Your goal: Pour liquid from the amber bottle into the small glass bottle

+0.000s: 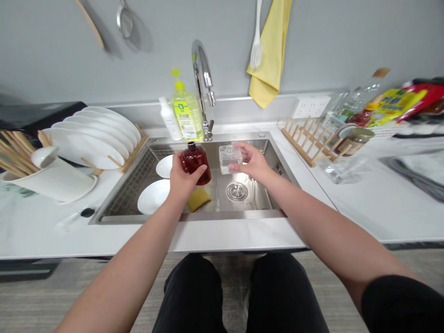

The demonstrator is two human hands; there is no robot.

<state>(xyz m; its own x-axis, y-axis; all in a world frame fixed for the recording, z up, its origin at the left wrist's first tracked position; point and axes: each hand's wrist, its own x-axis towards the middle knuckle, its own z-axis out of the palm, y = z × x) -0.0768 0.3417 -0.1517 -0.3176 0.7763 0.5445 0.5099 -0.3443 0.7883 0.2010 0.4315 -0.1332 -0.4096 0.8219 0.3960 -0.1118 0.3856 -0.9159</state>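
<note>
My left hand point(183, 176) is closed around a dark red-brown bottle point(197, 163) with an uncapped black neck, held upright above the sink. Over the right half of the sink, my right hand point(252, 162) grips a small clear square container point(227, 158) between thumb and fingers. The bottle and the container are apart, side by side. Below them is the steel sink point(239, 213) with a round drain point(237, 191). A yellow sponge point(198, 199) and two white bowls point(152, 196) sit on the left side, partly hidden by my left hand and forearm.
Behind the sink stand a tap point(204, 78), a yellow-green dish soap bottle point(187, 113) and a white bottle point(169, 119). White plates point(90, 138) fill a wooden rack at left, beside a utensil holder point(55, 180). An empty wooden rack point(308, 143) and a jar point(357, 138) are at right.
</note>
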